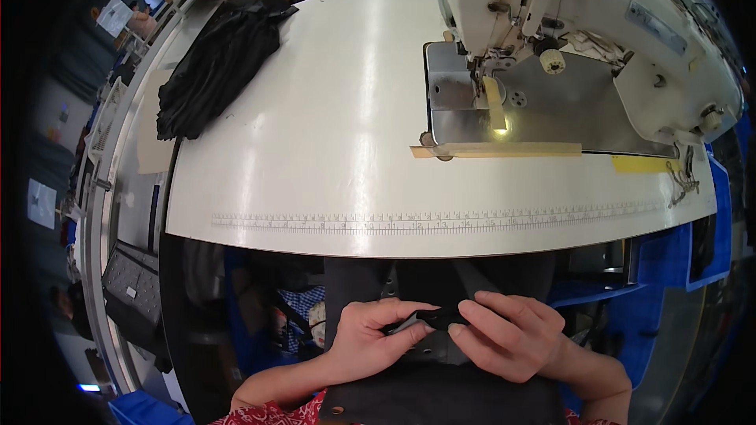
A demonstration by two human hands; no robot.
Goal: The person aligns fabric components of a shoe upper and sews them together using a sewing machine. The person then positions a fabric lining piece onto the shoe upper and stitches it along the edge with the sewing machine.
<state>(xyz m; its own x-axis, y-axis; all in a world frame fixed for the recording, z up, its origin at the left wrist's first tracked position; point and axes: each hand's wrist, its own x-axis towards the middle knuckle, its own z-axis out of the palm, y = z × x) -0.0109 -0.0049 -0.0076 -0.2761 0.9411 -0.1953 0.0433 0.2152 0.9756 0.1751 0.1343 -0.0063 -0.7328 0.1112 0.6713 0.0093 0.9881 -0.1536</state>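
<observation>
Both my hands are below the table's front edge, over my lap. My left hand and my right hand pinch a narrow black strip of fabric between thumbs and fingertips, one hand at each end. Under them lies a larger dark fabric piece spread across my lap, with small holes near its edge. The white sewing table stretches in front of me, with a printed ruler strip along its near edge. A white sewing machine stands at the table's far right, apart from my hands.
A heap of black cloth lies on the table's far left corner. The machine's metal needle plate carries tan tape strips, and a yellow strip sits to its right. Blue fabric hangs under the table at right. Cardboard boxes stand at the back.
</observation>
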